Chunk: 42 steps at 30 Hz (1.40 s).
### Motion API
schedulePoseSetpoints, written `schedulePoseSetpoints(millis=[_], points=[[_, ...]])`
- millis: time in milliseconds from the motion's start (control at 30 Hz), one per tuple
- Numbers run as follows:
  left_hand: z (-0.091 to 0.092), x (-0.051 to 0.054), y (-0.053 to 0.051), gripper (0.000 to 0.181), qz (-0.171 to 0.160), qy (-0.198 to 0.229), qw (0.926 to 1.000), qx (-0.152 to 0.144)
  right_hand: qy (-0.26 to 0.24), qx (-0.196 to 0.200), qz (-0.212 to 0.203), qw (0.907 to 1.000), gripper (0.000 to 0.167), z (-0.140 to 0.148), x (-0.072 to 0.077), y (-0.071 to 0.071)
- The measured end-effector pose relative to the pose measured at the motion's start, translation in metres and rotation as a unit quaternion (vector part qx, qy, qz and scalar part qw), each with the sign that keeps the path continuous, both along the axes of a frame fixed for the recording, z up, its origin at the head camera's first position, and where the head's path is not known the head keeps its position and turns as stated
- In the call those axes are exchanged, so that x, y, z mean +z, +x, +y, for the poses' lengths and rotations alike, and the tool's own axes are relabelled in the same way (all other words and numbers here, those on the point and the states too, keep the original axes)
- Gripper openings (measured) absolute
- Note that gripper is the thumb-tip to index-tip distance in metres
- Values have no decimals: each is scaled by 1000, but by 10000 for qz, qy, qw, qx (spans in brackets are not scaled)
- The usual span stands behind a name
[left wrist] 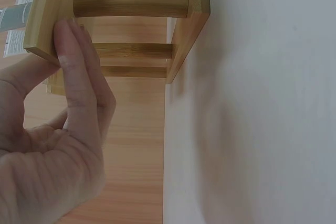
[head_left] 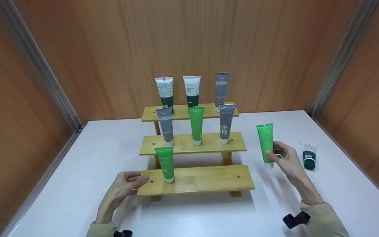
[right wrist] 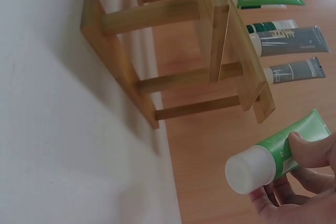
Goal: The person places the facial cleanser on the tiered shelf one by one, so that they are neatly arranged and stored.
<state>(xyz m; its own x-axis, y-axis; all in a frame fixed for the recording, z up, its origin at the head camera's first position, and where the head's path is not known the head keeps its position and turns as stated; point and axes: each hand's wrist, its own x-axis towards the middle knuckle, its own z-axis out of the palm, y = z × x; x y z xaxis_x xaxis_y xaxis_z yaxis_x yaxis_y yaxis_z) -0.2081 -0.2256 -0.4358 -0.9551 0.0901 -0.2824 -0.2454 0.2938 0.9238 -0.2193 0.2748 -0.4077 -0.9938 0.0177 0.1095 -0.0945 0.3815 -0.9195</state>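
Note:
My left hand pinches the left end of the lowest shelf of a three-tier wooden stand, thumb on top and fingers beneath, as the left wrist view shows. To the right of the stand, my right hand holds a green tube upright, its white cap pointing down and clear of the table. Another green tube stands on the lowest shelf near my left hand. On the middle shelf are a grey tube, a green tube and a grey tube with white lettering.
On the top shelf stand two white and dark-green tubes and a grey tube. Another white and dark-green tube lies on the white table right of my right hand. Wooden panels enclose the back and sides.

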Motion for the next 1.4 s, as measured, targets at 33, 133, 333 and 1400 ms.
schedulePoseSetpoints(millis=[33,133,333,1400], points=[[0,0,0,58,-3,0,10000,7,-24,9,3,10000,52,-2,1,1],[1,0,0,57,-33,-20,10000,59,-152,28,70,9999,50,-7,4,3],[0,-1,0,59,24,22,10000,-26,-302,98,155,9994,47,-17,9,9],[1,-2,-1,60,90,-62,9999,107,-631,781,392,9942,44,-72,14,19]])
